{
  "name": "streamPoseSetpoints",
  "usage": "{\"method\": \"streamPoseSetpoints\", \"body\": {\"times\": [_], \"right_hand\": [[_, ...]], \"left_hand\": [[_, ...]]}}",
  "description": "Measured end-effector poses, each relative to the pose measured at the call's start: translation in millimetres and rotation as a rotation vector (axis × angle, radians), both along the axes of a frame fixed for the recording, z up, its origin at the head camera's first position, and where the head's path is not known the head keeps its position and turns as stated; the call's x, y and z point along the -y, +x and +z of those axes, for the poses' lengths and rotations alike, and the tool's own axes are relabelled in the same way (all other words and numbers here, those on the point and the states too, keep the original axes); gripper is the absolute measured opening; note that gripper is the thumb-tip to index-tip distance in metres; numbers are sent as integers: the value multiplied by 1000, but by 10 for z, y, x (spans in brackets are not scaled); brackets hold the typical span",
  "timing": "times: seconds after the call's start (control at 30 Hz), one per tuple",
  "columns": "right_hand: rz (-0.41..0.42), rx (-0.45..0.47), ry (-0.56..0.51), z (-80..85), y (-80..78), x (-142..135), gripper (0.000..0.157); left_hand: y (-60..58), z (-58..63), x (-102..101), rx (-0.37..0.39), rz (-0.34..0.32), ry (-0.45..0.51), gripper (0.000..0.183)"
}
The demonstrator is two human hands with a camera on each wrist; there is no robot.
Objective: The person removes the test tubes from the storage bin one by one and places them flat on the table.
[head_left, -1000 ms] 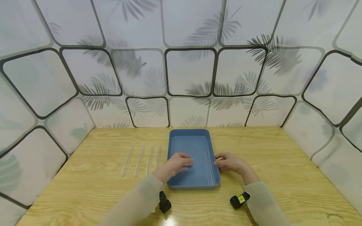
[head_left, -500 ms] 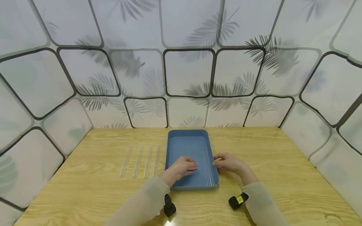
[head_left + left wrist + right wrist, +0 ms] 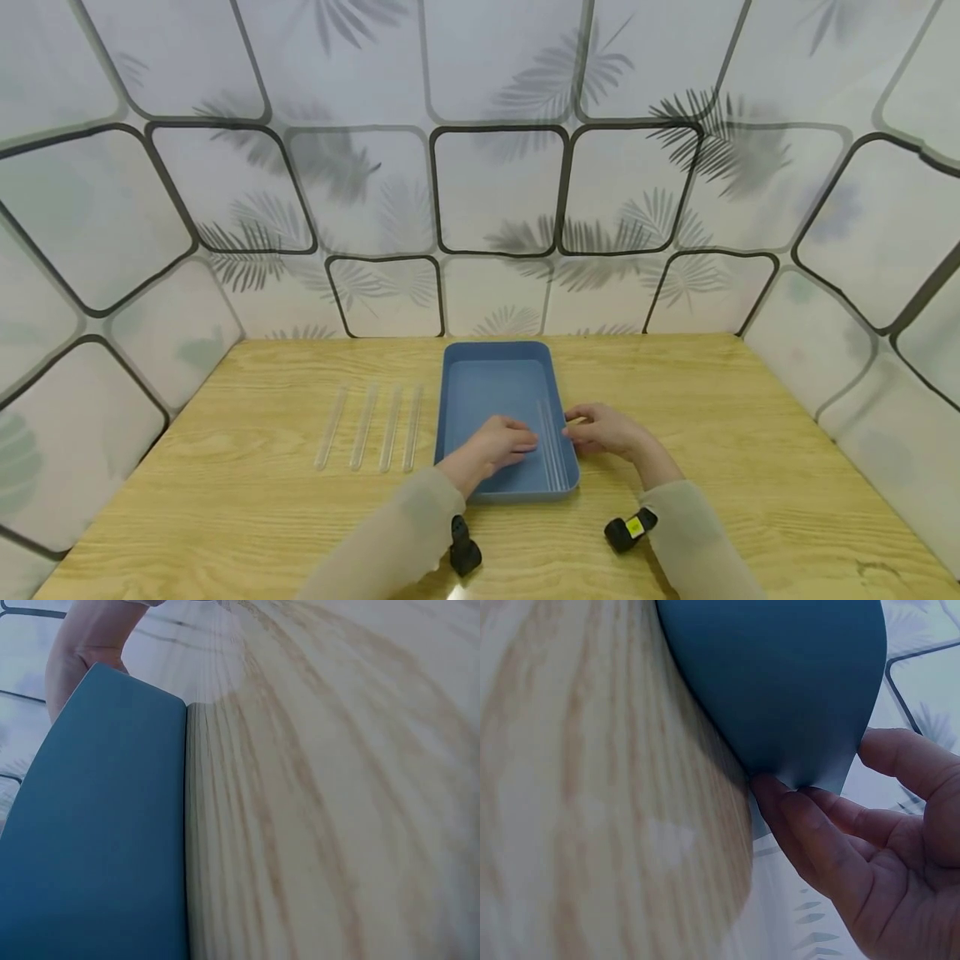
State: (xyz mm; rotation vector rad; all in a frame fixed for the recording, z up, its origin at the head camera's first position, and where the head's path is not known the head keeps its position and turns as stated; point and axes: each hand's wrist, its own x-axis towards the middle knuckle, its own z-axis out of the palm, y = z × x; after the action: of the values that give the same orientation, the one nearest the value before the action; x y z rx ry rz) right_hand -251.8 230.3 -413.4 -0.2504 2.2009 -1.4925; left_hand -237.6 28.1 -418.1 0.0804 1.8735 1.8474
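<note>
A blue tray (image 3: 498, 392) stands lengthwise at the middle of the table. Several clear, thin tubes (image 3: 551, 454) lie side by side along its right inner wall. Over the tray's lower half is my left hand (image 3: 495, 446), its fingers loosely bent and its fingertips close beside those tubes; the left wrist view hides this hand behind the tray's outer wall (image 3: 112, 810). My right hand (image 3: 607, 431) holds the tray's right side. In the right wrist view its fingers (image 3: 817, 836) press low on the outer wall while the thumb is at the rim.
To the tray's left, several more clear tubes (image 3: 362, 429) lie spaced apart in a row on the wooden table (image 3: 225, 500). A patterned wall covering (image 3: 498, 192) encloses the table at the back and both sides. Each wrist wears a small black camera (image 3: 628, 531).
My left hand has moved right across the inside of the tray, toward the tubes in it. The right hand stays at the tray's right side. The view has shifted slightly.
</note>
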Motion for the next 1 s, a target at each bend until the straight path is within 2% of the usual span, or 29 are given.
{"method": "streamPoseSetpoints", "body": {"times": [0.4,0.7,1.0], "right_hand": [[5,-17,2,-21,-15,-6,51],[12,-17,0,-23,-6,-20,51],[11,-9,-12,-29,1,-28,49]], "left_hand": [[2,-3,-88,14,31,2,44],[8,-5,-161,12,98,-55,40],[53,-8,-268,-19,129,-93,28]]}}
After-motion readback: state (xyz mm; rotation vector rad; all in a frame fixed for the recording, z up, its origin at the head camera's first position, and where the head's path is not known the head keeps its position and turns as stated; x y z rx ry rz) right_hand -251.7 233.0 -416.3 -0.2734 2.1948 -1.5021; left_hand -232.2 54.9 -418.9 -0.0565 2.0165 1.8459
